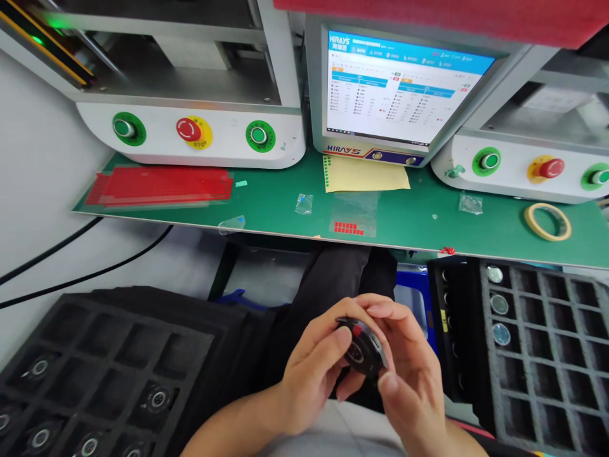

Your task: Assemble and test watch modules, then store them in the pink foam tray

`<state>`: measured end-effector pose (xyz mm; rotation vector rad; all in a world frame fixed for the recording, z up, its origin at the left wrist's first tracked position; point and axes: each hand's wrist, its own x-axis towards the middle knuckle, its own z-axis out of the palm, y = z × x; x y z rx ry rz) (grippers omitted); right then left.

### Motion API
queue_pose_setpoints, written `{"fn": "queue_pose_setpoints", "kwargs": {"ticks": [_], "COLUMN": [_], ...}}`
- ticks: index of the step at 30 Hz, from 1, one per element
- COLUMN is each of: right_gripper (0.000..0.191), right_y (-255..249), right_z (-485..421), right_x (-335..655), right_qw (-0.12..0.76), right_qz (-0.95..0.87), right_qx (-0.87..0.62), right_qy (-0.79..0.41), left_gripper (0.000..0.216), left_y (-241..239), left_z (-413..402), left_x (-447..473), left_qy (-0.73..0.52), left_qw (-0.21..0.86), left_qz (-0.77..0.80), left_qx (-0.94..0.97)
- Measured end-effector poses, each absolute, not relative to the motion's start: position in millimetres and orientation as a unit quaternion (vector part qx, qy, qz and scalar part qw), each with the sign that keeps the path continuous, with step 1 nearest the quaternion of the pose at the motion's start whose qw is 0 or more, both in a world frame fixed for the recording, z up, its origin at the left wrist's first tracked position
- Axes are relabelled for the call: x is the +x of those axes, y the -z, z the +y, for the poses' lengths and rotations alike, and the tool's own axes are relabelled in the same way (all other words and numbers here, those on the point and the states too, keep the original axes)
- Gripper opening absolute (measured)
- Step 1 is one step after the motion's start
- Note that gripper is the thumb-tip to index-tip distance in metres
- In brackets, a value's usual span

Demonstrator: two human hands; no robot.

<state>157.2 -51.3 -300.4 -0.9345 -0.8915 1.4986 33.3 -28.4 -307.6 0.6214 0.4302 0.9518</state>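
Over my lap, a round black smartwatch body [364, 351] sits between both hands, with its dark sensor side turned partly toward me. A small red patch and a silvery part show along its rim. My left hand [316, 355] grips its left side, the thumb lying on the upper edge. On the other side, my right hand [412, 365] closes around it, with the thumb at the lower right edge and the fingers curled behind. Fingers hide the far face of the watch body.
At lower left, a black foam tray [107, 343] holds several similar round bodies; another tray [542, 343] at right holds round discs. The green bench [276, 184] carries red strips [162, 185], yellow paper [366, 174], a tape roll [547, 222] and machines with buttons beside a monitor [404, 89].
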Motion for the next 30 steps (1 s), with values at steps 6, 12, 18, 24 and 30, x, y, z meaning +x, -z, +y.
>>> {"fn": "queue_pose_setpoints", "kwargs": {"ticks": [6, 12, 18, 24, 30], "right_gripper": [0.043, 0.043, 0.026, 0.015, 0.021], "right_y": [309.6, 316.7, 340.7, 368.5, 380.2], "right_z": [-52.3, -49.7, -22.6, 67.2, 111.3], "right_x": [155.9, 156.9, 185.2, 206.3, 198.1], "right_qw": [0.583, 0.596, 0.558, 0.279, 0.151], "right_qz": [-0.552, -0.588, -0.607, -0.764, -0.814], "right_qx": [-0.415, -0.376, -0.438, -0.576, -0.56], "right_qy": [-0.428, -0.396, -0.358, -0.081, -0.022], "left_gripper": [0.035, 0.034, 0.031, 0.036, 0.022], "left_y": [304.8, 315.1, 321.0, 355.0, 391.1], "left_z": [-27.6, -29.8, -14.0, 46.0, 88.8], "left_x": [38.5, 42.8, 32.5, 24.7, 36.8], "left_qy": [-0.414, -0.414, -0.473, -0.479, -0.507], "left_qw": [0.878, 0.877, 0.813, 0.728, 0.657], "left_qz": [0.171, 0.186, 0.287, 0.39, 0.457], "left_qx": [0.171, 0.161, 0.182, 0.297, 0.319]}}
